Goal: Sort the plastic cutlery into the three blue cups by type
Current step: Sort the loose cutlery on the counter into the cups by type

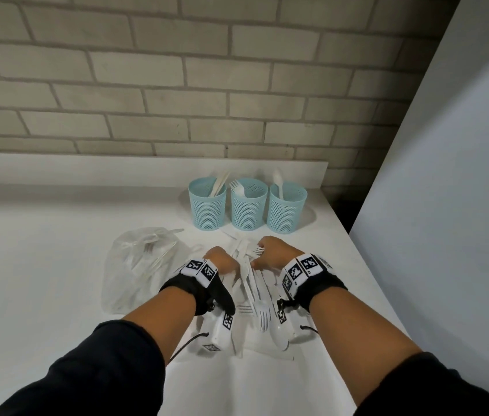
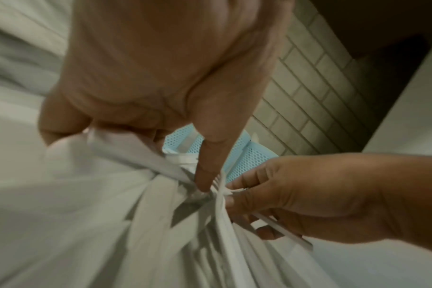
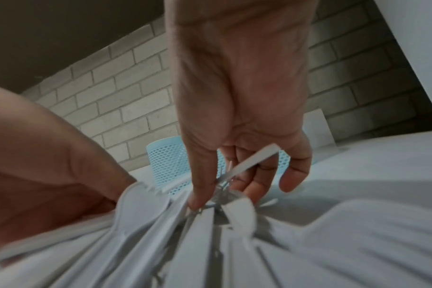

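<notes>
Three blue mesh cups stand in a row at the back of the counter: the left cup (image 1: 207, 207) holds knives, the middle cup (image 1: 248, 208) forks, the right cup (image 1: 287, 210) a spoon. In front of them lies a pile of white plastic cutlery (image 1: 253, 291). My left hand (image 1: 223, 262) is on the pile's left side; its fingers (image 2: 69, 126) curl round several pieces and its thumb presses down. My right hand (image 1: 267, 253) pinches a white fork (image 3: 253, 157) between thumb and fingers at the top of the pile. The hands nearly touch.
A clear plastic bag (image 1: 144, 265) with more cutlery lies left of the pile. The white counter (image 1: 57, 235) ends at a diagonal edge on the right, beside a tall pale panel (image 1: 447, 175). A brick wall (image 1: 147, 85) stands behind the cups.
</notes>
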The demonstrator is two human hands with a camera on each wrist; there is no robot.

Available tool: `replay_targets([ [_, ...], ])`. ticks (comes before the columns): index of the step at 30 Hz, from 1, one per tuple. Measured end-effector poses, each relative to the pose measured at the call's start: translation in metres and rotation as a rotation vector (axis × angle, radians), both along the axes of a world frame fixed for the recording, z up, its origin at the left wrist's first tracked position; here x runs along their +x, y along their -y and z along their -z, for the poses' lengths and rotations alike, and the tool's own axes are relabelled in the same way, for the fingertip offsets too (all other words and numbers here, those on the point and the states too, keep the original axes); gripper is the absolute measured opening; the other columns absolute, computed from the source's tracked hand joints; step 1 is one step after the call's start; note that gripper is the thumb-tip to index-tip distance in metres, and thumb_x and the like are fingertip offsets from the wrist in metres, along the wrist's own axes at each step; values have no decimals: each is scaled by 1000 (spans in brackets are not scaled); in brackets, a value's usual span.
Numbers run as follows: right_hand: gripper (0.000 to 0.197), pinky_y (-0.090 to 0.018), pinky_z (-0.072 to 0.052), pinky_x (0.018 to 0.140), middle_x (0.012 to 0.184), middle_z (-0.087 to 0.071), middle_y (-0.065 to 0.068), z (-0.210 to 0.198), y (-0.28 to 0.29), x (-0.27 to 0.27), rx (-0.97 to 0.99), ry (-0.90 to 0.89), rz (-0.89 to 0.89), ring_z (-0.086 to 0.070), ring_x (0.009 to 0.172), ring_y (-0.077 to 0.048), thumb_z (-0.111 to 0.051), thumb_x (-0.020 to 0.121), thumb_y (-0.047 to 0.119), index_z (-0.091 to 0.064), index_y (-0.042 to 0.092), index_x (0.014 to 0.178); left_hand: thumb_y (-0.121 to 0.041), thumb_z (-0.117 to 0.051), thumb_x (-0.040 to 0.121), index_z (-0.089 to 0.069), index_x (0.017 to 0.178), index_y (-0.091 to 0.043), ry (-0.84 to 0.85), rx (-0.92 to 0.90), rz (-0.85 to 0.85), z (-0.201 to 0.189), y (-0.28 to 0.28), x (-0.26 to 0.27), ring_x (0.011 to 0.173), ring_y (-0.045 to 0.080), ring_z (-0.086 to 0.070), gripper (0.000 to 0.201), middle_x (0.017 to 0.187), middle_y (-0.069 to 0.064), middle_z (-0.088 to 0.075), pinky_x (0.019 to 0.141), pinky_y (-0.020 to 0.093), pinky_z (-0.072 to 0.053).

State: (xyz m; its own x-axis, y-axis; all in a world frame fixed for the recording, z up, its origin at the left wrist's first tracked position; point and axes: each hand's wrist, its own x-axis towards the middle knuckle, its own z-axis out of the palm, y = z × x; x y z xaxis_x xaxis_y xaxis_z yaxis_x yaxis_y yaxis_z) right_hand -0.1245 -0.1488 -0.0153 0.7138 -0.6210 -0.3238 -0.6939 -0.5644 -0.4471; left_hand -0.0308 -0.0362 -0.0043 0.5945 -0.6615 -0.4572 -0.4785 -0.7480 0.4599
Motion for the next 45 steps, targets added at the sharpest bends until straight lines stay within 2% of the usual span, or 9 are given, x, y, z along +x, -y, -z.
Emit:
replay_targets([
  [2, 39, -29, -43, 82, 108, -63, -10, 3, 0, 5, 82, 94, 37, -59, 99, -24, -71, 79, 21, -57, 4, 111, -20, -67, 82, -54, 120, 4, -26, -23, -24, 0, 3, 3, 100, 24, -56, 47, 101, 10, -52, 65, 20, -42],
  [5, 27, -35, -50, 80, 97, -62, -9, 5, 6, 8, 222, 254, 107, -60, 91, -24, -72, 79, 12, -58, 8, 102, -20, -71, 79, -59, 115, 4, -71, -76, -45, -1, 5, 12, 94, 25, -56, 46, 96, 10, -54, 72, 25, -38],
  [12, 38, -32, -57, 66, 97, -66, -9, -23, 23, 2, 729, 573, 195, -67, 77, -17, -59, 88, 0, -48, 12, 122, -26, -61, 90, -64, 107, -4, -260, -293, -16, -18, 8, 40, 93, 28, -61, 28, 107, 13, -66, 80, 28, -45],
  [16, 35, -29, -59, 67, 93, -67, -7, -39, 29, 2, 913, 698, 163, -70, 74, -12, -54, 88, -7, -50, 16, 113, -12, -63, 88, -68, 94, -13, -429, -461, -37, -23, 10, 52, 106, 23, -63, 8, 102, 6, -71, 103, 36, -44],
  [22, 37, -23, -58, 70, 98, -65, -7, -40, 30, 3, 934, 645, 109, -68, 82, -10, -48, 91, -8, -47, 0, 127, -7, -50, 95, -62, 90, -10, -581, -553, -64, -21, 14, 54, 67, 9, -60, 13, 62, -8, -67, 69, 19, -50],
  [27, 28, -23, -58, 75, 97, -68, -8, -36, 28, 6, 1010, 621, 76, -71, 81, -11, -49, 89, -10, -58, 1, 113, -3, -43, 97, -56, 84, -12, -670, -636, -76, -20, 18, 51, 64, 15, -49, 20, 70, 3, -52, 70, 29, -43],
  [32, 19, -23, -58, 67, 83, -74, -4, -36, 21, 7, 979, 581, 48, -72, 79, -13, -55, 88, -5, -64, 6, 100, -1, -46, 95, -61, 95, -3, -817, -829, -180, -13, 20, 46, 78, 22, -64, 16, 88, 12, -66, 80, 35, -52],
  [38, 17, -25, -57, 66, 82, -73, -5, -31, 19, 7, 953, 516, 64, -71, 79, -15, -58, 88, 1, -66, 7, 102, -4, -45, 96, -57, 83, 1, -911, -925, -243, -12, 17, 40, 55, 17, -66, 19, 58, 5, -66, 52, 29, -56],
  [45, 12, -22, -57, 58, 76, -74, -3, -35, 13, 7, 983, 455, 58, -72, 71, -13, -55, 92, 11, -65, 8, 97, -4, -44, 96, -58, 82, 0, -918, -909, -229, -16, 15, 39, 53, 14, -65, 20, 55, 3, -65, 56, 28, -56],
])
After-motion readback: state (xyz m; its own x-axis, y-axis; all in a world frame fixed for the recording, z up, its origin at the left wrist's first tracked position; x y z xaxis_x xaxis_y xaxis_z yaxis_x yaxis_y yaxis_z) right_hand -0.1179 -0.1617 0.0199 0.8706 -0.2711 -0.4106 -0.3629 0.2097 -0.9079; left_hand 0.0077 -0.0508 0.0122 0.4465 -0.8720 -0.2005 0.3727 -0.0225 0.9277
